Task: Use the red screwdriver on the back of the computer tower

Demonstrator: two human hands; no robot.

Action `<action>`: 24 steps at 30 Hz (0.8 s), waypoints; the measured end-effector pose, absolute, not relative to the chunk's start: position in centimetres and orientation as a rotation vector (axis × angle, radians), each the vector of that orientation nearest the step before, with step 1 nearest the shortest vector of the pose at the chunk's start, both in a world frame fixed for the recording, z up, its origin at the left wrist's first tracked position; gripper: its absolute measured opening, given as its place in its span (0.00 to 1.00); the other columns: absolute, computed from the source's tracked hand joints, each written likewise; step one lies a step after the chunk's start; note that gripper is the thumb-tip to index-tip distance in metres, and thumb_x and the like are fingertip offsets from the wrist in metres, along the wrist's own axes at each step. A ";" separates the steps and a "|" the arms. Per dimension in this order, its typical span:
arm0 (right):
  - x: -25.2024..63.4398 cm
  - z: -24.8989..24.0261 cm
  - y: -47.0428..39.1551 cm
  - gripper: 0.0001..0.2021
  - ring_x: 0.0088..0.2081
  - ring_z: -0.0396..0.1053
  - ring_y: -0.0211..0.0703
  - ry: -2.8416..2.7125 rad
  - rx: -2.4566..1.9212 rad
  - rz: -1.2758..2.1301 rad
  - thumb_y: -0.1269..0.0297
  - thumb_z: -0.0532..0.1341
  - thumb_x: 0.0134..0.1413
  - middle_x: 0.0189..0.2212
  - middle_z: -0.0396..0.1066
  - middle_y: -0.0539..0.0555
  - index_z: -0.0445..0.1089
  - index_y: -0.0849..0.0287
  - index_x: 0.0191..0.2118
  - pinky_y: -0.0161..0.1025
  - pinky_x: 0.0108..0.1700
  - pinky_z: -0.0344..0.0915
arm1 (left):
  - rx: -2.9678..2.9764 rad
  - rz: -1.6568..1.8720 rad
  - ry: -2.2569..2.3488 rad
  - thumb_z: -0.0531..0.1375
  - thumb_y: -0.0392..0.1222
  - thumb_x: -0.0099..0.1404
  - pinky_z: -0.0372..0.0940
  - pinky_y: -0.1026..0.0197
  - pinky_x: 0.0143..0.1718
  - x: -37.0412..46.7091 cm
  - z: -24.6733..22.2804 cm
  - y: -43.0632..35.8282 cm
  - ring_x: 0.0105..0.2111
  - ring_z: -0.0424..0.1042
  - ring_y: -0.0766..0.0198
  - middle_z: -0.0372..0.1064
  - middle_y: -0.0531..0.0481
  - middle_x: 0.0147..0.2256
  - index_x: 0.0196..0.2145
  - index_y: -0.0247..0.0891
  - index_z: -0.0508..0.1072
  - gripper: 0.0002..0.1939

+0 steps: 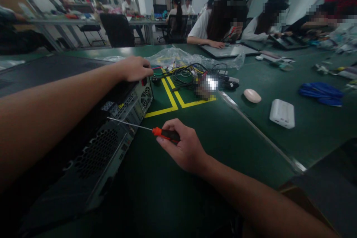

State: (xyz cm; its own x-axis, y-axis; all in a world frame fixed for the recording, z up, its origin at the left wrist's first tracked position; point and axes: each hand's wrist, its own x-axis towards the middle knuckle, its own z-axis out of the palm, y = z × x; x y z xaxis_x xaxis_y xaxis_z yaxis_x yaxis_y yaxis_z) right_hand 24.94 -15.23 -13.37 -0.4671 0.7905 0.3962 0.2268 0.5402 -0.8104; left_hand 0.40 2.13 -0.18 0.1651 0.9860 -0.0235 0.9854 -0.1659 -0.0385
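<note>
Clearly bracing, the left hand point(134, 68) lies fingers together atop the far end of the desktop computer case point(92, 145) on the green table point(212, 134), while right hand point(182, 147) fingers pinch the screwdriver point(156, 131), tip at the case's rear panel.

A green table point(223, 134) is marked with yellow lines point(170, 96); an orange-and-black screwdriver point(161, 132), a grey perforated case point(111, 145), a pink mouse point(252, 95) and blue cloth point(320, 93) are seen.
</note>
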 end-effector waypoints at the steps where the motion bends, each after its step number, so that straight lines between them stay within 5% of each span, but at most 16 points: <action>1: 25.0 -13.4 -15.2 0.09 0.32 0.68 0.39 -1.977 -0.824 0.888 0.57 0.68 0.71 0.37 0.78 0.49 0.70 0.52 0.47 0.39 0.39 0.65 | -2.389 0.080 -2.012 0.50 0.58 0.74 0.69 0.42 0.61 0.6 -0.1 1.9 0.58 0.78 0.36 0.84 0.33 0.57 0.66 0.35 0.84 0.38; 4: 25.0 -13.3 -15.2 0.10 0.34 0.69 0.40 -1.987 -0.818 0.881 0.55 0.68 0.72 0.39 0.79 0.50 0.71 0.53 0.48 0.40 0.40 0.66 | -2.377 0.108 -1.984 0.47 0.53 0.78 0.69 0.44 0.60 0.7 0.0 1.7 0.55 0.77 0.43 0.82 0.30 0.60 0.65 0.28 0.82 0.36; 24: 25.1 -13.0 -15.1 0.10 0.35 0.70 0.41 -2.021 -0.776 0.845 0.54 0.68 0.73 0.41 0.81 0.52 0.75 0.54 0.48 0.40 0.42 0.66 | -2.415 0.044 -2.016 0.52 0.57 0.74 0.70 0.42 0.59 -0.2 -0.4 2.6 0.54 0.80 0.37 0.85 0.35 0.53 0.63 0.39 0.85 0.33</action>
State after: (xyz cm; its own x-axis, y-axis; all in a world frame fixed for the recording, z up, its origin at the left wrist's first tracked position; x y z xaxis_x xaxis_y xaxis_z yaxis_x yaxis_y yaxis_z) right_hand 25.12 -15.07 -12.99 -0.4963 0.7544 0.4296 0.2238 0.5893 -0.7763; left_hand -0.21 2.60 -0.38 0.1784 0.9836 -0.0250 0.9838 -0.1788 -0.0141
